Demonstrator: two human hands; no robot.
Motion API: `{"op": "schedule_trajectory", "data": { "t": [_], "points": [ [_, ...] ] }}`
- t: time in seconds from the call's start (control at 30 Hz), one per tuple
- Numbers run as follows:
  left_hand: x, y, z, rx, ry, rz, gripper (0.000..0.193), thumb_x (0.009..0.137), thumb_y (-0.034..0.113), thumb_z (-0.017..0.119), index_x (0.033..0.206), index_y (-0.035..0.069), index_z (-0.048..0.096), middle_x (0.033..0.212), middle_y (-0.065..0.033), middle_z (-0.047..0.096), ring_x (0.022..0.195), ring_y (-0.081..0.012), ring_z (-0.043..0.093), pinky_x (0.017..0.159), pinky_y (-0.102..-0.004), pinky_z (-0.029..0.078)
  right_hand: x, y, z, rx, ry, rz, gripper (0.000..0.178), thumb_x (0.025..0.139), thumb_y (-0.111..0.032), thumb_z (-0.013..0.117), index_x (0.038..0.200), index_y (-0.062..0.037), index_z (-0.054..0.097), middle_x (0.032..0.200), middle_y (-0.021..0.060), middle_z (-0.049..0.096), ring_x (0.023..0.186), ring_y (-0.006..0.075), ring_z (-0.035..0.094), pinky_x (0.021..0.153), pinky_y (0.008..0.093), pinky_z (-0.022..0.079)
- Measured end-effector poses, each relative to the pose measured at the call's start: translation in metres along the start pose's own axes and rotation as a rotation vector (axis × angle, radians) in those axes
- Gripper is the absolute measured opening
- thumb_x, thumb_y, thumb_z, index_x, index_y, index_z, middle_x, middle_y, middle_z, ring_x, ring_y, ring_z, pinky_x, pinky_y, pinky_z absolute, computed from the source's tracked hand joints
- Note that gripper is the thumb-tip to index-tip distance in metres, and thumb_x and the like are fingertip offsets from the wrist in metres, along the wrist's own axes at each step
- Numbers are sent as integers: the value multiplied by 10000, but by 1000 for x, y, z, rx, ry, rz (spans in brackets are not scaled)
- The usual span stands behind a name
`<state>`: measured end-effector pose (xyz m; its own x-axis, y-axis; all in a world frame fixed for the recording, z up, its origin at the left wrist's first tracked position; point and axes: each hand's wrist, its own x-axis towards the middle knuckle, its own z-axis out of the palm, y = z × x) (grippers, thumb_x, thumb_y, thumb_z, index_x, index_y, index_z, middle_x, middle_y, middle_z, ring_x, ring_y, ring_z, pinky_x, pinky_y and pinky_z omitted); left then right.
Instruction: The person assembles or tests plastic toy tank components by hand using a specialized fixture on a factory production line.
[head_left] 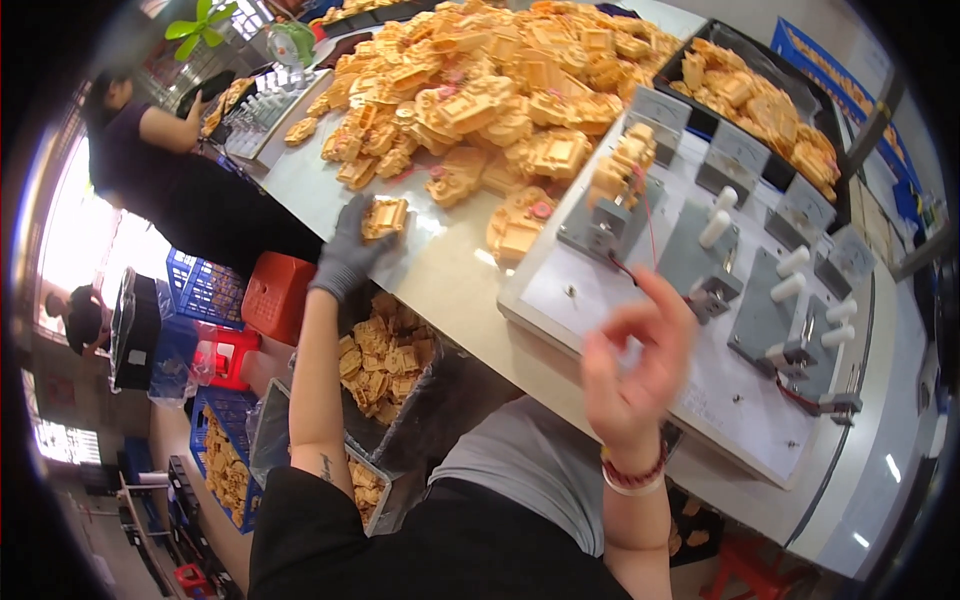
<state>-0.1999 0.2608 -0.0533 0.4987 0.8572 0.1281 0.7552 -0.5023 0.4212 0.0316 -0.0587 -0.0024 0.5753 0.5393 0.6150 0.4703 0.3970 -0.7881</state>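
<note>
My left hand [350, 252], in a grey glove, grips a small orange-yellow plastic part [386, 218] at the table's near edge, thumb on one side and fingers on the other. My bare right hand [640, 365] hovers over the white test fixture board [560, 300], slightly blurred, fingers curled but apart with nothing visible between them. Just beyond it, another orange-yellow plastic part [630, 165] stands in the board's leftmost station. From that part a thin red wire [651, 232] runs down towards my right fingertips; whether they touch it I cannot tell.
A large heap of plastic parts [480, 90] covers the far table. Analog meters [728, 160] and white posts [715, 230] stand on the board. A black tray [835, 110] of parts lies behind it. Below the edge is a lined bin [425, 400]. Someone [160, 170] works at left.
</note>
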Motion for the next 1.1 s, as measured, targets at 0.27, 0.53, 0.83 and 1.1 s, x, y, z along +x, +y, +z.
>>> {"op": "schedule_trajectory", "data": {
  "t": [0.27, 0.53, 0.83, 1.1],
  "points": [
    [-27, 32, 8, -1, -70, 105, 753, 746, 391, 735, 1390, 141, 434, 1270, -186, 522, 1167, -331, 542, 1001, -377, 445, -6, -18, -63, -537, 388, 64, 436, 757, -78, 573, 1176, 23, 506, 1088, 110, 497, 914, 210, 484, 764, 320, 377],
    [-13, 22, 18, -175, 20, 62, 587, 770, 304, 757, 1280, 107, 545, 1204, -164, 582, 1087, -290, 600, 964, -347, 472, -12, 4, -58, -279, 177, 168, 551, 762, -15, 601, 1290, -20, 445, 1204, 105, 499, 945, 181, 504, 750, 293, 427],
    [-13, 3, 11, -267, 56, 50, 523, 766, 293, 786, 1200, 70, 597, 1142, -140, 619, 1049, -234, 618, 944, -312, 481, -6, 0, -50, -361, 76, 145, 596, 699, -42, 620, 1276, -24, 472, 1190, 123, 523, 938, 203, 523, 756, 308, 427],
    [-9, 5, 37, -299, 1, 110, 571, 756, 323, 766, 1231, 67, 580, 1167, -157, 605, 1100, -290, 580, 993, -357, 445, -15, -4, -71, -209, 45, 30, 410, 697, 18, 610, 1104, -9, 568, 902, 76, 575, 723, 151, 514, 626, 260, 425]
  ]
}}
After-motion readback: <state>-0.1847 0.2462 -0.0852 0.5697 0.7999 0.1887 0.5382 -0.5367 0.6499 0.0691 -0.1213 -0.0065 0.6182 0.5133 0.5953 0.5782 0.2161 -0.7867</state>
